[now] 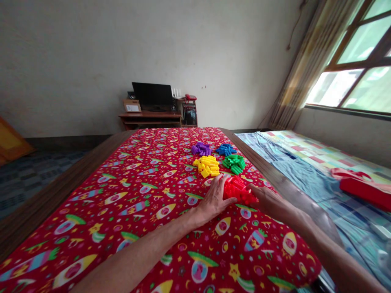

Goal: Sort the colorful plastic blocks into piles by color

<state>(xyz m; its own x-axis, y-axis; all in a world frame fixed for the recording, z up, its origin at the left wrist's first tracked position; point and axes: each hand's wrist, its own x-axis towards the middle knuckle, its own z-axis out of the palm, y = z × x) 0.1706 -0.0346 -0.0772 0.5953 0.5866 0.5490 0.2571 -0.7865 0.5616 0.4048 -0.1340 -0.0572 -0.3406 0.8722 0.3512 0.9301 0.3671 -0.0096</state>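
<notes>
A pile of red plastic blocks lies on the red rocket-print tablecloth. My left hand rests flat against the pile's left side, fingers stretched out along it. My right hand lies against the pile's right side, fingers extended and touching the blocks. Neither hand lifts a block. Beyond the red pile sit a yellow pile, a green pile, a purple pile and a blue pile, each sorted by colour.
The table's wooden edge runs along the right. A bed with a patterned sheet and a red object lies to the right. A desk with a monitor stands at the far wall. A window is at upper right.
</notes>
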